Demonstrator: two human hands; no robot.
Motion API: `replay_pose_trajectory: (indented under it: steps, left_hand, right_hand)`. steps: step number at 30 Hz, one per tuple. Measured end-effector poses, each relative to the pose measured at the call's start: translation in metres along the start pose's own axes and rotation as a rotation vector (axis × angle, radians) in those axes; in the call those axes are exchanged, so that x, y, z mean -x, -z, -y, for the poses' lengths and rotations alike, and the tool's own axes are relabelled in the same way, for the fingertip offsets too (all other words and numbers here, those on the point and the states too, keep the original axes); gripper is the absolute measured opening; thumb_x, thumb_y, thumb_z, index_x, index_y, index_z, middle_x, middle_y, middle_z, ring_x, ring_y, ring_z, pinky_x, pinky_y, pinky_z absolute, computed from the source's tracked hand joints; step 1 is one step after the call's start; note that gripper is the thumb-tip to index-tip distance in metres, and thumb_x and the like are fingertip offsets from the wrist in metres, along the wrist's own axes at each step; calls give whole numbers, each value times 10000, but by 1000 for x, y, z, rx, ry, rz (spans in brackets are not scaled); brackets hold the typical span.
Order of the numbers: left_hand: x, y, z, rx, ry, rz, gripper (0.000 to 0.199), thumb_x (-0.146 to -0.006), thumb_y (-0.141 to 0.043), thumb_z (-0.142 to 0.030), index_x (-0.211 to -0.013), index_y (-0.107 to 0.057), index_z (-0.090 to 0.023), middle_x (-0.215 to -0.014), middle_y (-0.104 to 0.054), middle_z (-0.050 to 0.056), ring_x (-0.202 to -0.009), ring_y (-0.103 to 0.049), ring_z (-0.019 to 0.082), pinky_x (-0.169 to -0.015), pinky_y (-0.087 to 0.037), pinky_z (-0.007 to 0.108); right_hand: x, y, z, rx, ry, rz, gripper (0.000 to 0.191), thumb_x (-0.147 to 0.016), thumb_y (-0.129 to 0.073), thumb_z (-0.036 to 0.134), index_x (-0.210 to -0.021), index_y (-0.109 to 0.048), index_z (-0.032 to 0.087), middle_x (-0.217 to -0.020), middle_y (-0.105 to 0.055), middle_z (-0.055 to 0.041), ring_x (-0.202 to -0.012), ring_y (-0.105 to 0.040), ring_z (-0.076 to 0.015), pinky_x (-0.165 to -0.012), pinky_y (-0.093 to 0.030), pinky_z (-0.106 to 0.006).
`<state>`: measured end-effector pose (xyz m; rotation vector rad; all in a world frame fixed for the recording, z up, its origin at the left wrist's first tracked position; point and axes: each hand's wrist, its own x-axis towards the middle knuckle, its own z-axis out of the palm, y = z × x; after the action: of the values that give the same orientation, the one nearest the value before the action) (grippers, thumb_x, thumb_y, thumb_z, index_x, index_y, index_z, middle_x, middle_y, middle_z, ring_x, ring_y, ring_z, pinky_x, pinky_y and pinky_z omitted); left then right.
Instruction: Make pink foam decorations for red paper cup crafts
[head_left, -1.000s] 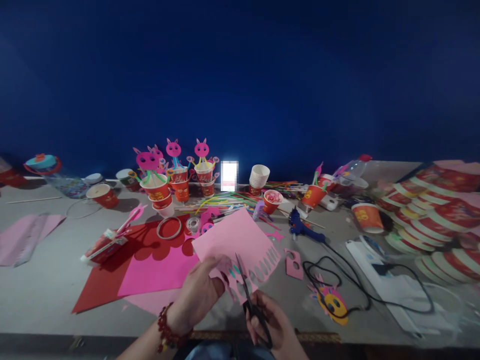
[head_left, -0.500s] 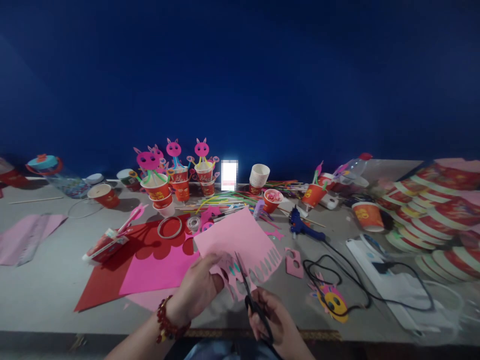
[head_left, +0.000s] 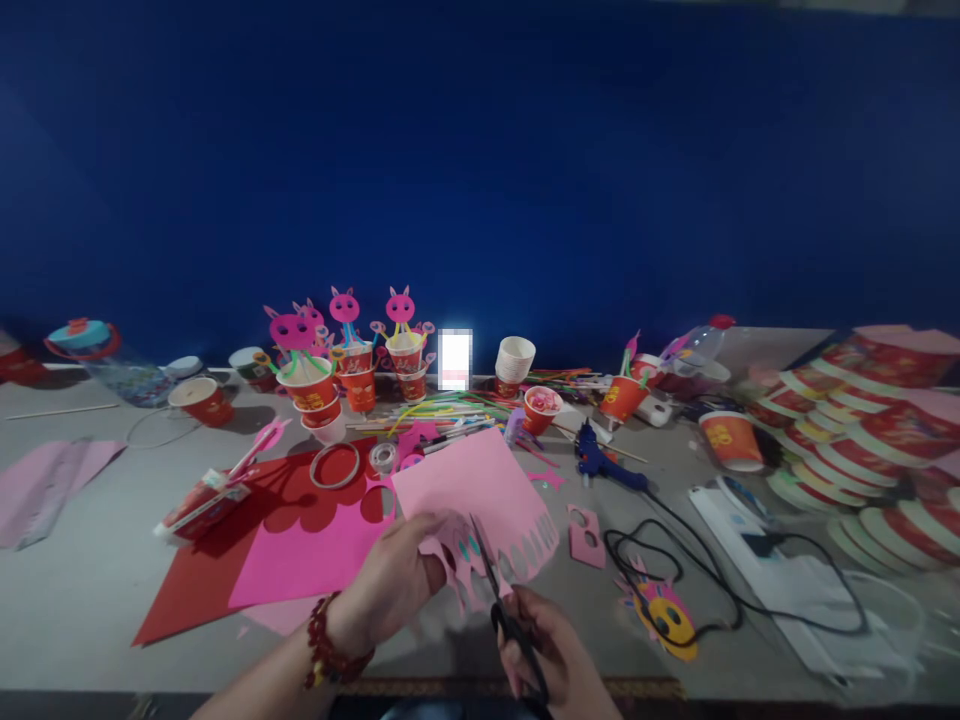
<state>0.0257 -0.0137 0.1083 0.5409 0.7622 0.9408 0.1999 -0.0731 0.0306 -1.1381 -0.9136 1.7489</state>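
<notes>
My left hand (head_left: 397, 570) grips the near left edge of a light pink paper sheet (head_left: 476, 480), thumb on top. Along its near edge the sheet has a row of cut-out oval holes and ragged strips. In my right hand (head_left: 551, 645) are black-handled scissors (head_left: 499, 590), fingers wrapped round the loops. Their blades lie against the sheet, close to my left fingertips. Whether the blades are parted is hard to make out. Left of the sheet, bright pink paper (head_left: 307, 560) overlaps red paper (head_left: 187, 570).
Behind stand red cups with pink animal figures (head_left: 304, 385). A blue glue gun (head_left: 600, 460) trails its black cable over a white power strip (head_left: 780, 580). Stacked paper bowls (head_left: 847, 430) fill the right side. A pink cut piece (head_left: 585, 540) and a yellow paper figure (head_left: 667, 620) lie nearby.
The view has shifted slightly, so the table things sit a little lower in the picture. Both hands, the scissors and the pink sheet keep nearly the same arrangement.
</notes>
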Motion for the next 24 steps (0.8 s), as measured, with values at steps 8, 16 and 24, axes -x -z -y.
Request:
replay_pose_trajectory:
  steps: [8, 16, 24]
  left_hand:
    - [-4, 0, -5, -27, 43, 47, 305, -777, -685, -359, -847, -725, -64, -852, -737, 176, -662, -688, 284, -526, -527, 340]
    - [-7, 5, -4, -47, 51, 65, 311, -812, -651, -350, -873, -723, -53, -856, -732, 184, -647, -687, 276, -517, -529, 335]
    - [-4, 3, -11, -59, 64, 80, 319, -777, -690, -342, -864, -738, -40, -810, -730, 188, -631, -689, 284, -511, -534, 337]
  right_hand:
    - [1, -1, 3, -37, 3, -18, 482, -565, -822, 515, -648, -461, 207, -495, -475, 77, -360, -356, -35, -371, -341, -163]
    - [1, -3, 7, -60, -24, -32, 586, -485, -854, 603, -648, -456, 205, -512, -490, 72, -367, -366, -33, -372, -341, -162]
    - [3, -3, 9, -62, -50, -58, 533, -496, -854, 562, -658, -498, 200, -485, -489, 76, -361, -360, -39, -365, -331, -168]
